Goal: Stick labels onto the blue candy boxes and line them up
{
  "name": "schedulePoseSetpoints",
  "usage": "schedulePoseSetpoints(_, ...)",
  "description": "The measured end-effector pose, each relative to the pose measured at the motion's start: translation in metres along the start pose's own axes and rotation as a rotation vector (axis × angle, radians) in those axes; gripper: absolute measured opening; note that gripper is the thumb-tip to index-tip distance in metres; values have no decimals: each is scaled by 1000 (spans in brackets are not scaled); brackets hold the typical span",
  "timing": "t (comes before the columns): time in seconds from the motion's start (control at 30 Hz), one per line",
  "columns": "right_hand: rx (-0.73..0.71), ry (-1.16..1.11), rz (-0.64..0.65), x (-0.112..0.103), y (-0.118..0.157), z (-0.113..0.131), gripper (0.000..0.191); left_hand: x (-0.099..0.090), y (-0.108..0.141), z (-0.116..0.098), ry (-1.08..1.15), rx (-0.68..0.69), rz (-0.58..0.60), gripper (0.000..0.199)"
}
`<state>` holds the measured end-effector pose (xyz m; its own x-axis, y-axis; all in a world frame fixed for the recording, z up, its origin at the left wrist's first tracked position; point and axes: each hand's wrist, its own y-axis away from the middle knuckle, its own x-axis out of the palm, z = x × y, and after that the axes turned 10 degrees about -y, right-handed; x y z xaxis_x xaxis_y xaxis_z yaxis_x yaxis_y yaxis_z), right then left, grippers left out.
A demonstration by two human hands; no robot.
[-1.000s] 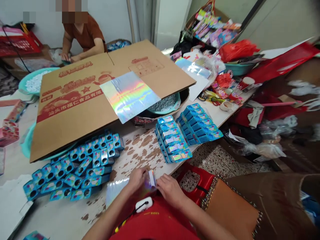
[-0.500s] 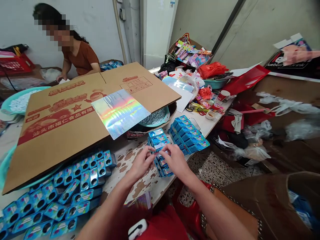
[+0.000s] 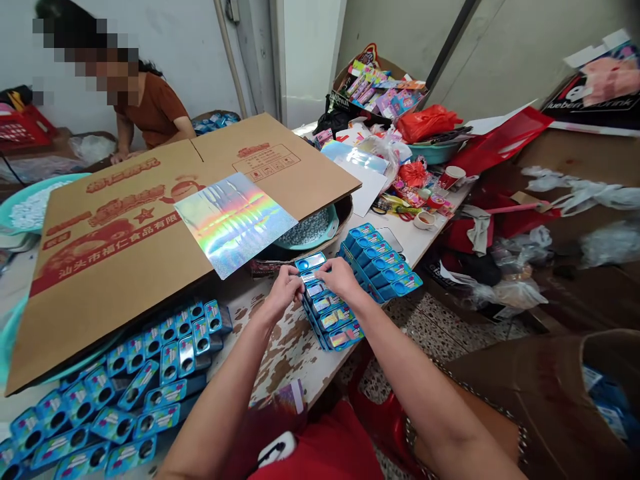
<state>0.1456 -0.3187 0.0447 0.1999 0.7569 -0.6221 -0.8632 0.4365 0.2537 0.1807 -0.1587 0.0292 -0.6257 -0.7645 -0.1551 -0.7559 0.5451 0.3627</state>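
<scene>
Both hands meet over the near row of blue tins [image 3: 327,303]. The left hand [image 3: 284,291] pinches with its fingertips at the left side of a tin near the far end of that row, and the right hand [image 3: 340,275] closes its grip on the same spot from the right; what exactly sits between the fingertips is too small to tell, perhaps a tin's lid. The row lies on the worn white surface [image 3: 280,347], close to its front edge. Just right of the row stands a second row of blue tins [image 3: 383,261], nearly touching it. Left of the row, well apart, a loose heap of blue tins [image 3: 125,393] spreads along the surface. Behind the row a teal basin [image 3: 313,232] peeks from under a large flattened cardboard box [image 3: 125,233], on which a holographic sheet [image 3: 235,221] lies. Beyond the cardboard, another person in a brown shirt [image 3: 155,113] leans over their own work.
</scene>
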Motion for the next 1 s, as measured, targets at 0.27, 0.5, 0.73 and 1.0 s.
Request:
schedulePoseSetpoints(0.27, -29, -61, -108, 0, -5, -10, 32, 12, -1, 18, -240, -139, -62, 24)
schedulePoseSetpoints(0.5, -535, -165, -362, 4, 88, 1, 29, -43, 102, 58, -719, -28, 106, 34)
schedulePoseSetpoints(0.73, -583, -76, 302, 111, 201, -53, 26, -28, 189, 134, -930, -302, 327, 25)
schedulePoseSetpoints(1.0, -694, 327, 264, 145, 215, -123, 43, -25, 176, 145, -839, -246, 285, 30)
